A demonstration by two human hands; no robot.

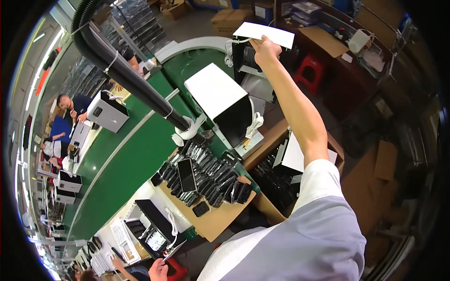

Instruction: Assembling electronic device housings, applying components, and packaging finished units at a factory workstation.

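Note:
My right arm stretches far forward, and my right hand (268, 50) grips the near edge of a white-topped boxy device (262, 33) with a dark, partly hidden body. A coiled white cable hangs at its left side. Nearer stands a larger white boxy device (216, 91) with a black side and a bundled white cable (254, 124). Low in the picture my left hand (158, 270) shows with its fingers curled, close to an open black-and-white unit (157, 225); whatever it may hold is hidden.
Black pouches (206, 175) crowd a cardboard sheet (213, 227), with a phone-like slab (186, 175) on top. A black hose (136, 75) crosses above the green conveyor (126, 152). Co-workers and more white devices (108, 111) are at left. Right lie an open carton (267, 208) and red stool (309, 72).

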